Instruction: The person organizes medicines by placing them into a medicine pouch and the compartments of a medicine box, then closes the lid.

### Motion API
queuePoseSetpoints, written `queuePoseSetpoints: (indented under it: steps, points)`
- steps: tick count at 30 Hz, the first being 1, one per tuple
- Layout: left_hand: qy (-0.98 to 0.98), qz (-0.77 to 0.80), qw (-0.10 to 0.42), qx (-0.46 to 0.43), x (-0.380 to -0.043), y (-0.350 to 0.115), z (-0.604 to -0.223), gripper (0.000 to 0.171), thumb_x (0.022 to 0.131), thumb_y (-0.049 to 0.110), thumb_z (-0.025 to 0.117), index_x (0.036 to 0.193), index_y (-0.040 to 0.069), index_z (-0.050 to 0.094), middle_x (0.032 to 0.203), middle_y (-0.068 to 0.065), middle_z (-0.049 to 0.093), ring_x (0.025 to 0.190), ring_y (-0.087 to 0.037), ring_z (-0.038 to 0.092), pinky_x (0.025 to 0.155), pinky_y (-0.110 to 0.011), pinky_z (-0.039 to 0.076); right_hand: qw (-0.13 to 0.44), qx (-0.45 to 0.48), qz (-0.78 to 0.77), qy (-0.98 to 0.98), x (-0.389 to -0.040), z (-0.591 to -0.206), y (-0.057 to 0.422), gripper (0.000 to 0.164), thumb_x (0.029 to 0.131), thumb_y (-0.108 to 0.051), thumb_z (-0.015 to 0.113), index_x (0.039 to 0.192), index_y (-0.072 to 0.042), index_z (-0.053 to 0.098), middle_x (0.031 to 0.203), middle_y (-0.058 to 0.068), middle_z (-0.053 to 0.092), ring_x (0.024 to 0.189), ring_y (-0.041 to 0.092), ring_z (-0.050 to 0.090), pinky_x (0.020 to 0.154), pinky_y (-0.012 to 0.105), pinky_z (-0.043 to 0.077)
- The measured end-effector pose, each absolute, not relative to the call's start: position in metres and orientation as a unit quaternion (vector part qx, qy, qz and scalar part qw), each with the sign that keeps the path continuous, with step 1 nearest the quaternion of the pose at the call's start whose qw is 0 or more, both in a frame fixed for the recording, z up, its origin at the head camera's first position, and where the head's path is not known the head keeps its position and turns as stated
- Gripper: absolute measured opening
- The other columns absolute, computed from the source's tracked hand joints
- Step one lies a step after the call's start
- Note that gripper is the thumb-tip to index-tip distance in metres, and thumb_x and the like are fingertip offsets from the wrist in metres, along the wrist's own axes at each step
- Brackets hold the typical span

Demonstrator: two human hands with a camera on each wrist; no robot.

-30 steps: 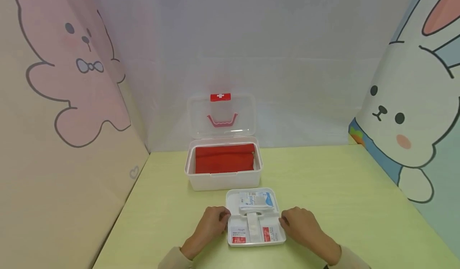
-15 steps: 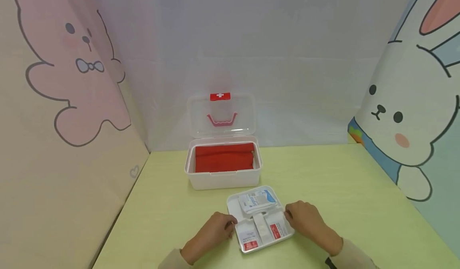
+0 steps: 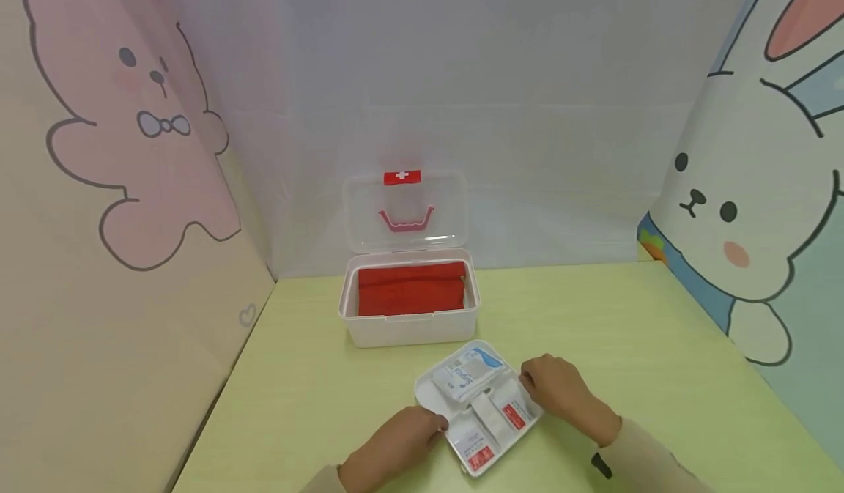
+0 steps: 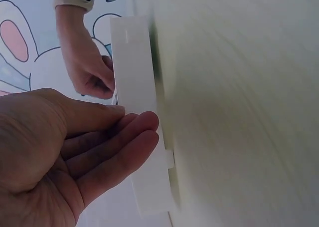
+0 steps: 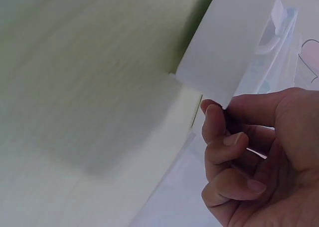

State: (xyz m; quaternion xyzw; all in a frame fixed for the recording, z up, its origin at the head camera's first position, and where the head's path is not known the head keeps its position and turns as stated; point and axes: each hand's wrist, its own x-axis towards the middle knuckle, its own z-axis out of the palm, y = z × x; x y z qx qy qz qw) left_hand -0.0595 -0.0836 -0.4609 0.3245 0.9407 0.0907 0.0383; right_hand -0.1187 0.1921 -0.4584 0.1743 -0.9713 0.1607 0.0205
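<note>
A shallow white plastic tray (image 3: pixel 437 403) with dividers sits turned at an angle on the table in the head view. Inside lie a white-and-blue packet (image 3: pixel 464 376) and two small red-and-white packets, one (image 3: pixel 480 457) near the front corner and one (image 3: pixel 514 415) at the right. My left hand (image 3: pixel 404 438) pinches the tray's left edge, its thumb at the rim and fingers along the side wall (image 4: pixel 137 72) in the left wrist view. At the far right corner my right hand (image 3: pixel 557 387) pinches the tray; thumb and forefinger meet at its corner (image 5: pixel 219 82) in the right wrist view.
Behind the tray stands a white box (image 3: pixel 412 330) with a red cloth-like item (image 3: pixel 411 289) in it. Its clear lid (image 3: pixel 363 215) with a pink handle (image 3: pixel 406 223) stands raised. Printed curtains enclose the yellow-green table (image 3: pixel 290 376) at the back and sides.
The tray has turned, its front edge swinging to the right. My left hand has moved right and nearer, and my right hand slightly farther away, both staying at the tray's edges.
</note>
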Motion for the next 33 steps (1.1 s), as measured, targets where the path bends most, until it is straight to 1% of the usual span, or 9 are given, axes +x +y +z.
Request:
queuePoseSetpoints:
  steps: [3, 7, 11, 17, 21, 25, 27, 30, 33]
  points:
    - [0.938, 0.052, 0.021, 0.342, -0.056, -0.078, -0.458, 0.010, 0.089, 0.015, 0.066, 0.087, 0.020, 0.074, 0.075, 0.013, 0.068, 0.063, 0.002, 0.051, 0.058, -0.016, 0.045, 0.036, 0.188, 0.156, -0.969, -0.125, -0.456, 0.190, 0.024, 0.087, -0.012, 0.070, 0.066, -0.014, 0.060, 0.059, -0.004, 0.052, 0.054, 0.010, 0.040, 0.050, 0.025, 0.034]
    - [0.930, 0.010, -0.014, 0.367, -0.051, -0.070, -0.457, 0.014, 0.086, 0.014, 0.066, 0.075, 0.022, 0.069, 0.063, 0.013, 0.060, 0.054, 0.000, 0.040, 0.049, -0.017, 0.035, 0.050, 0.202, 0.149, -0.967, -0.133, -0.451, 0.186, 0.020, 0.086, -0.011, 0.070, 0.068, -0.013, 0.064, 0.062, -0.003, 0.057, 0.055, 0.010, 0.042, 0.050, 0.026, 0.036]
    - [0.923, -0.018, -0.029, 0.383, -0.048, -0.063, -0.458, 0.019, 0.084, 0.012, 0.066, 0.067, 0.022, 0.063, 0.059, 0.012, 0.054, 0.051, -0.002, 0.036, 0.046, -0.019, 0.030, 0.037, 0.204, 0.147, -0.967, -0.142, -0.450, 0.182, 0.016, 0.087, -0.012, 0.071, 0.071, -0.013, 0.067, 0.066, -0.002, 0.061, 0.057, 0.010, 0.044, 0.052, 0.027, 0.039]
    - [0.920, -0.053, -0.025, 0.388, -0.044, -0.056, -0.456, 0.020, 0.083, 0.013, 0.067, 0.067, 0.023, 0.062, 0.058, 0.011, 0.051, 0.051, -0.003, 0.037, 0.046, -0.021, 0.032, 0.013, 0.206, 0.157, -0.966, -0.153, -0.451, 0.178, 0.009, 0.088, -0.013, 0.070, 0.080, -0.012, 0.072, 0.075, 0.000, 0.068, 0.061, 0.010, 0.051, 0.054, 0.030, 0.045]
    - [0.919, -0.062, -0.012, 0.388, -0.042, -0.049, -0.454, 0.016, 0.082, 0.013, 0.068, 0.070, 0.023, 0.064, 0.059, 0.011, 0.054, 0.052, -0.003, 0.040, 0.048, -0.021, 0.035, 0.004, 0.208, 0.156, -0.966, -0.159, -0.451, 0.175, 0.007, 0.089, -0.015, 0.070, 0.084, -0.012, 0.073, 0.080, 0.001, 0.070, 0.063, 0.010, 0.053, 0.055, 0.031, 0.047]
    - [0.921, -0.051, 0.028, 0.384, -0.041, -0.041, -0.453, 0.011, 0.085, 0.014, 0.069, 0.078, 0.022, 0.069, 0.064, 0.010, 0.060, 0.055, -0.004, 0.043, 0.053, -0.020, 0.039, 0.001, 0.210, 0.164, -0.964, -0.163, -0.451, 0.170, 0.006, 0.088, -0.015, 0.070, 0.086, -0.010, 0.074, 0.083, 0.002, 0.071, 0.065, 0.011, 0.054, 0.058, 0.032, 0.049]
    - [0.922, -0.036, 0.058, 0.380, -0.040, -0.036, -0.452, 0.006, 0.087, 0.017, 0.070, 0.083, 0.021, 0.071, 0.067, 0.010, 0.062, 0.057, -0.004, 0.043, 0.055, -0.019, 0.040, 0.001, 0.211, 0.167, -0.963, -0.164, -0.451, 0.167, 0.007, 0.088, -0.015, 0.070, 0.087, -0.009, 0.074, 0.084, 0.002, 0.071, 0.066, 0.011, 0.055, 0.060, 0.033, 0.050]
    - [0.921, -0.018, 0.084, 0.379, -0.039, -0.031, -0.451, 0.002, 0.087, 0.021, 0.072, 0.088, 0.022, 0.073, 0.068, 0.011, 0.063, 0.057, -0.003, 0.043, 0.056, -0.018, 0.040, 0.004, 0.212, 0.164, -0.963, -0.166, -0.451, 0.163, 0.007, 0.088, -0.016, 0.071, 0.086, -0.010, 0.074, 0.083, 0.002, 0.071, 0.066, 0.011, 0.054, 0.060, 0.033, 0.050]
    - [0.918, -0.006, 0.086, 0.387, -0.039, -0.028, -0.451, 0.003, 0.085, 0.023, 0.074, 0.088, 0.022, 0.073, 0.068, 0.011, 0.062, 0.056, -0.002, 0.042, 0.055, -0.017, 0.039, 0.005, 0.212, 0.156, -0.965, -0.168, -0.452, 0.158, 0.008, 0.088, -0.018, 0.071, 0.084, -0.011, 0.074, 0.081, 0.000, 0.070, 0.065, 0.011, 0.052, 0.059, 0.032, 0.048]
